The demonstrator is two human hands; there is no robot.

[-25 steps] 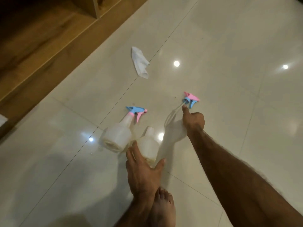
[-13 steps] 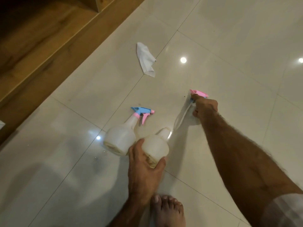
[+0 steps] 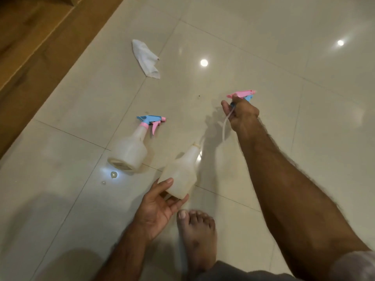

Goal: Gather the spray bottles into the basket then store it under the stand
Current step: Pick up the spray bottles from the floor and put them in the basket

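A translucent white spray bottle [image 3: 129, 151] with a blue and pink trigger head lies on its side on the tiled floor. A second white bottle [image 3: 181, 171] has no head; my left hand [image 3: 158, 207] grips its base and holds it tilted off the floor. My right hand [image 3: 241, 114] is closed on the loose pink and blue spray head [image 3: 244, 94], whose thin dip tube [image 3: 224, 128] hangs down beneath the hand. No basket is in view.
A crumpled white cloth [image 3: 147, 58] lies on the floor beyond the bottles. A wooden stand or platform [image 3: 30, 47] runs along the left. My bare foot [image 3: 197, 236] is planted below the held bottle. Small water drops [image 3: 113, 174] sit near the lying bottle.
My right hand has picked up the loose spray head and lifted it off the floor. My left hand has raised the headless bottle. The other bottle has not moved.
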